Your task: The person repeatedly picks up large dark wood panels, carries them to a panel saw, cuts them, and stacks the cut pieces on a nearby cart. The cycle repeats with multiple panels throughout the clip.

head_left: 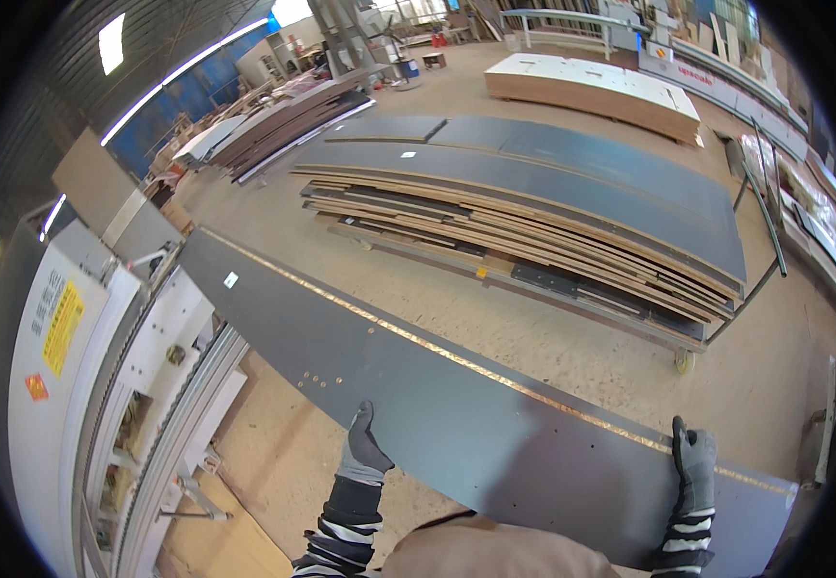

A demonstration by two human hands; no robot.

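A long dark grey board (418,385) lies across in front of me, slanting from the far left to the near right. A pale raw edge runs along its far side. Small drilled holes and a white label show on its face. My left hand (366,451), in a grey glove, grips the near edge with the thumb on top; its other fingers are hidden beneath. My right hand (694,467), also gloved, is closed on the board near its right end, at the far edge. The board's left end rests at a white machine (90,318).
Beyond the board stands a wheeled cart (572,308) with a stack of dark panels (591,197). Farther back are a pile of white-topped boards (591,87) and another machine (716,82). Brown panels (288,135) lie at the back left. A metal-tube frame (765,202) stands at the right.
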